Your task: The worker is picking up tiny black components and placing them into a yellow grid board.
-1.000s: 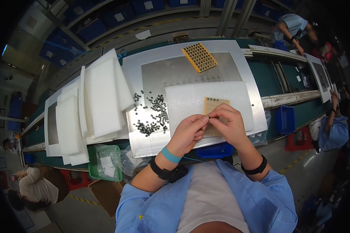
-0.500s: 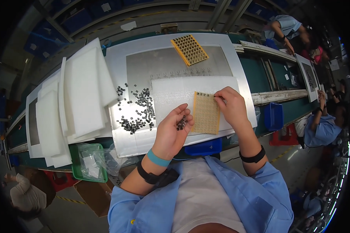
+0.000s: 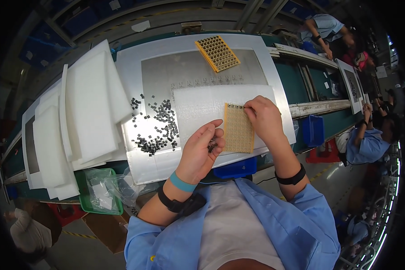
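Note:
A yellow circuit board panel (image 3: pixel 238 130), with a grid of small pads, lies on a white foam sheet (image 3: pixel 195 101). A few black parts sit along its far row. My left hand (image 3: pixel 195 155) is half curled beside the panel's left edge, cupping several small black components (image 3: pixel 212 145). Over the panel's far right corner, my right hand (image 3: pixel 266 119) has thumb and forefinger pinched together. Whatever is between those fingertips is hidden. Loose black components (image 3: pixel 166 120) are scattered on the silver plate left of the foam.
Yellow panels (image 3: pixel 217 53) filled with black parts lie at the far side of the metal-framed plate (image 3: pixel 137 168). White foam sheets (image 3: pixel 87 99) lean at left. Near the front edge are a green bin (image 3: pixel 118 204) and blue trays (image 3: pixel 312 130). Other people work at right.
My left fingers have curled further over the components. My right hand stays pinched at the panel's far right corner, with its wrist turned slightly. The whole view has shifted a little.

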Available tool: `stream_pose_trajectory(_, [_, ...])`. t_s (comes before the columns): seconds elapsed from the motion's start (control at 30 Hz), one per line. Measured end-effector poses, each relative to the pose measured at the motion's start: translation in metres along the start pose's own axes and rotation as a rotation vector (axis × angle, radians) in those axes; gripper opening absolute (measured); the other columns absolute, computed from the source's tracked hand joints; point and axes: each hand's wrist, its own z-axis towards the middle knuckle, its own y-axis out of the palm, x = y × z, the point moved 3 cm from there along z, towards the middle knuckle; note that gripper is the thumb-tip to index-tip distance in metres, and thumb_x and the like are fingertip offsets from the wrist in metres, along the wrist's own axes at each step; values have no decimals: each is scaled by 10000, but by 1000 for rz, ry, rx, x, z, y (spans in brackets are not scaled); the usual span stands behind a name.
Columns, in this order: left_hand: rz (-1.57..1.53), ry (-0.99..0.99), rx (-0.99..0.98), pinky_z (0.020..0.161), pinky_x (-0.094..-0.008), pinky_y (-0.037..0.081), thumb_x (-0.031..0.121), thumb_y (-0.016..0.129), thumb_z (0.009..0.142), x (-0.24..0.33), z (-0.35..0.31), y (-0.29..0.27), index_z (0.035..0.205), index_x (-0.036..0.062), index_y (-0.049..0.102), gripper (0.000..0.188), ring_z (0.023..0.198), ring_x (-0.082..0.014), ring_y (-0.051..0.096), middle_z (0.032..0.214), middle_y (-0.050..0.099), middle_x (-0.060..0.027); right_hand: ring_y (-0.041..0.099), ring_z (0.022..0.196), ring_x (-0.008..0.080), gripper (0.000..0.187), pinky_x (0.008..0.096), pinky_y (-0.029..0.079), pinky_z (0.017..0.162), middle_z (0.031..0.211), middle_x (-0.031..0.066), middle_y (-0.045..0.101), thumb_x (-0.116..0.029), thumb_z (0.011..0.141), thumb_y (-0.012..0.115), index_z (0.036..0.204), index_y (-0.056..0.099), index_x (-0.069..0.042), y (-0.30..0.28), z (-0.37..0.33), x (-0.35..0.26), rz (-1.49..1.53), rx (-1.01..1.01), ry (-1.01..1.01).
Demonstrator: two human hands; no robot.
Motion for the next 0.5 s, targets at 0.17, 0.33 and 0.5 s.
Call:
stream_pose_trajectory(0.17, [-75, 18, -86, 567, -208, 352, 220, 490, 1057, -1, 6, -10, 1226, 18, 532, 267, 677, -81, 468, 874, 523, -7, 651, 829, 283, 57, 376, 535, 749, 849, 88, 664, -89, 806, 712, 850, 711, -53, 3, 8, -9, -81, -40, 4])
stream_pose_trajectory(0.33, [-113, 9, -98, 539, -222, 323, 231, 473, 1063, 0, 7, -15, 1160, 27, 530, 233, 645, -86, 410, 835, 480, 3, 651, 819, 281, 54, 376, 535, 741, 839, 86, 665, -90, 798, 713, 835, 712, -50, 3, 20, -12, -120, -80, -28])
stream_pose_trajectory(0.5, [-150, 4, -41, 579, -231, 363, 233, 460, 1064, 2, 4, -18, 1156, 30, 539, 237, 683, -101, 445, 850, 500, 0, 650, 802, 283, 56, 379, 533, 734, 818, 91, 666, -86, 788, 717, 817, 712, -38, 5, 21, -11, -70, -99, -61])
